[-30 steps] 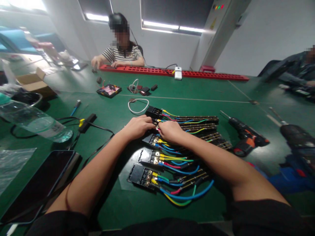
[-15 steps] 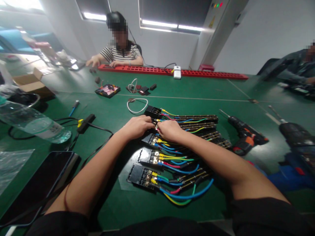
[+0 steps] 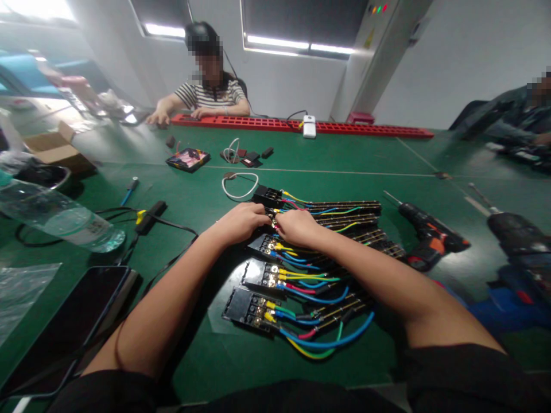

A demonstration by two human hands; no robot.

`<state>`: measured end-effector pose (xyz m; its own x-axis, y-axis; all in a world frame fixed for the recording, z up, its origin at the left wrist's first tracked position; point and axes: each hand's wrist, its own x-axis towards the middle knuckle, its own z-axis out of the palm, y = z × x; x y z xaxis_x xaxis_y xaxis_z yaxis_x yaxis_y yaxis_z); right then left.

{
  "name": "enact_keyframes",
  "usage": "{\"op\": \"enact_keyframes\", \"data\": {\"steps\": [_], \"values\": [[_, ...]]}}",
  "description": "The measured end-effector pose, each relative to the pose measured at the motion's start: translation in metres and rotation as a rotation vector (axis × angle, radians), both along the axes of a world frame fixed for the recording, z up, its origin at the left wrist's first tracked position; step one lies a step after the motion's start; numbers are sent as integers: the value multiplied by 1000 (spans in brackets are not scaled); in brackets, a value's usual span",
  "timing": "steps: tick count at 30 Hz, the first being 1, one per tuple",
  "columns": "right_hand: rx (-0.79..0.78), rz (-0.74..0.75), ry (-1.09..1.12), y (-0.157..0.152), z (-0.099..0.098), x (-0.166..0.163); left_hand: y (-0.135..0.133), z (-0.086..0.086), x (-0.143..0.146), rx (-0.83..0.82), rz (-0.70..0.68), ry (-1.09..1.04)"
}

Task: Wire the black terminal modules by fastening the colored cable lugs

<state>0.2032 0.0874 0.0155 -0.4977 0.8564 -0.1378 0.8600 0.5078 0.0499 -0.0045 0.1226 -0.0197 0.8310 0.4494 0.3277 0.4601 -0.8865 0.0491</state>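
Observation:
Several black terminal blocks with coloured wires lie in a row on the green table, joined to long dark strips [image 3: 350,205] with brass-coloured edges. My left hand [image 3: 243,222] is closed over the second terminal block from the far end, largely covering it. Right beside it, my right hand [image 3: 298,228] pinches at that block's wire end, where a bit of red shows; the fingertips hide the exact contact. Nearer to me are a terminal block [image 3: 262,244] with yellow and blue wires, another block [image 3: 257,272], and the nearest block [image 3: 241,305] with looping blue and yellow-green wires.
A cordless drill [image 3: 430,235] and a blue power tool [image 3: 512,287] lie at right. On the left are a phone [image 3: 64,332], a plastic bottle [image 3: 64,221] and a black cable [image 3: 181,225]. A co-worker [image 3: 210,94] sits across, behind a red slotted rail [image 3: 365,129].
Both my hands stay almost in place at the same terminal block. Across the table, the co-worker's hand at the left has shifted slightly further left.

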Motion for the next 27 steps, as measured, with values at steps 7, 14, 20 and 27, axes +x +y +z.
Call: {"op": "enact_keyframes", "data": {"steps": [7, 14, 20, 27], "values": [[5, 5, -8, 2, -3, 1, 0, -1, 0, 29, 3, 16], [7, 13, 5, 2, -3, 2, 0, 0, 1, 47, 13, 52], [-20, 3, 34, 1, -2, 6, -2, 3, 1, 38, 43, 98], [-17, 57, 146, -1, 5, 22, -4, 10, 1, 0, 67, 166]]}}
